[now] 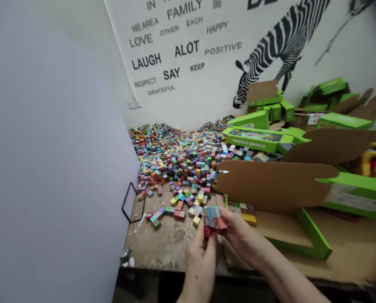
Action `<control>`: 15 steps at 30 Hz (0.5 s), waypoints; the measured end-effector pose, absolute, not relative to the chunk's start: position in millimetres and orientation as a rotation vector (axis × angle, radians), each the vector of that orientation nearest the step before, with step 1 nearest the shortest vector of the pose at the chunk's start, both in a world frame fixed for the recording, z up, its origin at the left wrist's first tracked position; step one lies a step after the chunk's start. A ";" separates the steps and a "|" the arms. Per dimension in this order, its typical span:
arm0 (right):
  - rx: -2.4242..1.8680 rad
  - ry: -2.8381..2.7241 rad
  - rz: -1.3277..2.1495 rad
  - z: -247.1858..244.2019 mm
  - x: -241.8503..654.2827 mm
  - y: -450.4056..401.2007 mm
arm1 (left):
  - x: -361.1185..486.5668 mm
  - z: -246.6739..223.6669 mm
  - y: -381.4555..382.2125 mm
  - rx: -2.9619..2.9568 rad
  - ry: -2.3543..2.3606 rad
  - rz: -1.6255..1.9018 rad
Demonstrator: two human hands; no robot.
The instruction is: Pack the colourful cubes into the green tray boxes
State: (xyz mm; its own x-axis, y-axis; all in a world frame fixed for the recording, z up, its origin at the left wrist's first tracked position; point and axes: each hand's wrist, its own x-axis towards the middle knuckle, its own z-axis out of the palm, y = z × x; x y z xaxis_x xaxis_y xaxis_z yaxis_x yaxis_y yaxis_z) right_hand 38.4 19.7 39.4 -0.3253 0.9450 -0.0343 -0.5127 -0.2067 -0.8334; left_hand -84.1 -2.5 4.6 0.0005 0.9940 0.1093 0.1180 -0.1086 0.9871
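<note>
Both my hands are together above the table's front edge, gripping a small cluster of printed cube blocks (215, 218). Light blue and red faces show on the cluster. My left hand (200, 256) closes on its lower left side, the thumb and fingers bent around it. From the right, my right hand (240, 233) pinches it; some fingertips are hidden behind the blocks. Just behind the hands, loose cubes (196, 212) lie on the wooden table (172, 246). To the right, an open green-edged cardboard box (285, 227) holds a few cubes (242, 209) in its left corner.
A large heap of coloured cubes (181, 155) spreads back to the wall. Green boxes (254, 139) and brown cardboard flaps (276, 183) crowd the right side. A pale panel (58, 168) blocks the left. A black wire frame (133, 202) stands at the table's left edge.
</note>
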 end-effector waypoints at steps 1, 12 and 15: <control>-0.711 -0.912 1.706 41.7 47.3 18.4 | -86.5 5.7 -1.7 1.440 1.301 1.238; -1.774 -1.614 1.027 52.1 176.6 14.2 | -144.0 -40.2 48.2 2.561 1.843 0.883; -1.982 -1.887 0.696 47.3 171.8 20.9 | -137.3 -41.6 53.2 2.557 1.879 0.836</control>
